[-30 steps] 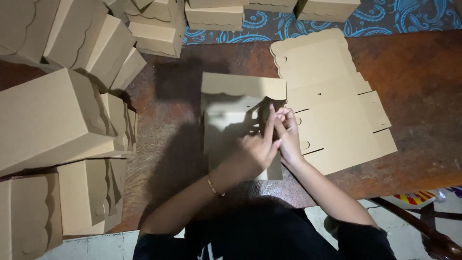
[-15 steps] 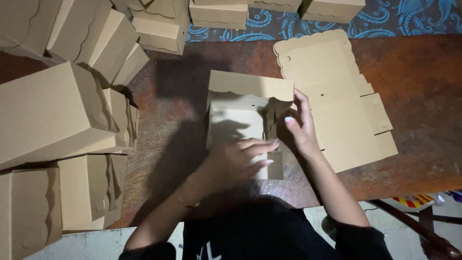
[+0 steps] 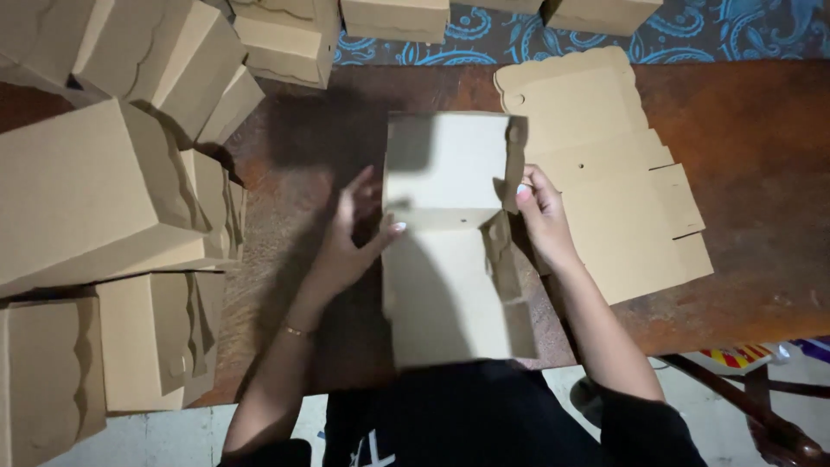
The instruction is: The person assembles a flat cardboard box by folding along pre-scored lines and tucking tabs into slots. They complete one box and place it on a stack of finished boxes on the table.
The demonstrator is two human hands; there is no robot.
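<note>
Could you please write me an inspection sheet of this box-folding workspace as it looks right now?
Surface: dark brown wooden table, worn, with a blue patterned cloth along its far edge.
Job's things: half-folded cardboard box in the middle; flat cardboard sheets stacked to its right.
Clutter: folded boxes piled on the left, more boxes along the far edge.
Grippers: left hand grips the box's left edge; right hand holds its right side flap. A bracelet is on the left wrist.
Cables: nothing seen.
Surroundings: pale floor below; dark wooden furniture leg at lower right.
</note>
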